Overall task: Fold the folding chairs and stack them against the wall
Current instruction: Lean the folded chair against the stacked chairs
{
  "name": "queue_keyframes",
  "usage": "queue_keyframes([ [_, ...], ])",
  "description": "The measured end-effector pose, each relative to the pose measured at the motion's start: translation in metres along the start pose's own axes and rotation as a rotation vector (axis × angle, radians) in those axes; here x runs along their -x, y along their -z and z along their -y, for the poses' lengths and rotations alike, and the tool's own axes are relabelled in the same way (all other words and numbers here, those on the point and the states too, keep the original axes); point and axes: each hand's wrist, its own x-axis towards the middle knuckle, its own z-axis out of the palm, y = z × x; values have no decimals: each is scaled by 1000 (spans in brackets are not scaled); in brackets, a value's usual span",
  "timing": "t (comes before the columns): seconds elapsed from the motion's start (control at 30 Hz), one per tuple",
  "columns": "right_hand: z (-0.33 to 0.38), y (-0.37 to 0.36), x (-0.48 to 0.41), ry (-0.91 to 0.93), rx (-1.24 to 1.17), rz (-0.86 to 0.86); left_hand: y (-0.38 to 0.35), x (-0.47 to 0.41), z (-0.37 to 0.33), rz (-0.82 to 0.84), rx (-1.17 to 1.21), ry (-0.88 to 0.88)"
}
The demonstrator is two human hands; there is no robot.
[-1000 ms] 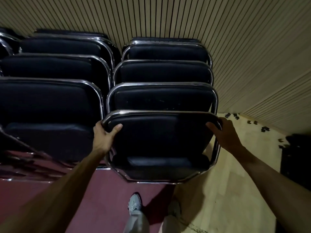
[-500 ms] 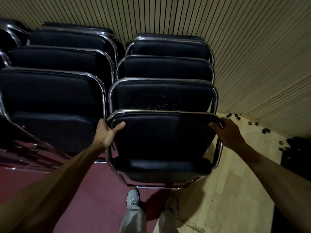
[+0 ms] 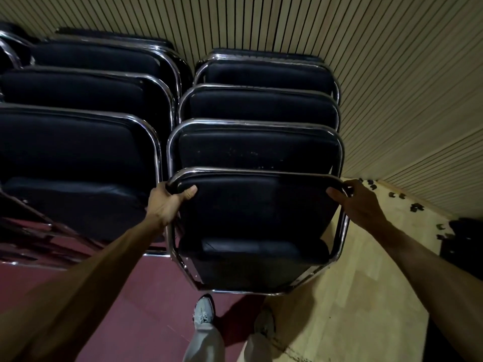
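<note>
Folded chair being set onto the right-hand stack

The left hand (image 3: 167, 202) and right hand (image 3: 359, 202) clench the top corners of the folded chair (image 3: 256, 220), apparently steadying it against the stacked chairs (image 3: 256, 150) just beyond the fingers, toward the slatted wall (image 3: 392, 74).

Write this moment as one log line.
folded chair: front of right row | left hand: grips top-left corner | right hand: grips top-right corner

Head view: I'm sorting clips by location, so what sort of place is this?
Likely an event or assembly hall: rows of folded chairs lean against a slatted wall, on a wood and maroon floor. The left hand and right hand grip the front chair.
</note>
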Motion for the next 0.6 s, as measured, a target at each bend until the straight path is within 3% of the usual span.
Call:
queue_keyframes([
  [0.17, 7, -1, 2, -46, -3, 26, -1, -14, 15, 18, 18, -30],
  [0.33, 11, -1, 17, -88, -42, 48, -3, -32, 42, -33, -42, 66],
  [0.5, 24, -7, 32, -104, -30, -134, 3, -1, 18, -114, -68, 67],
  [0.6, 41, -5, 53, 70, 72, -222, 13, 37, -9, -93, -99, 64],
])
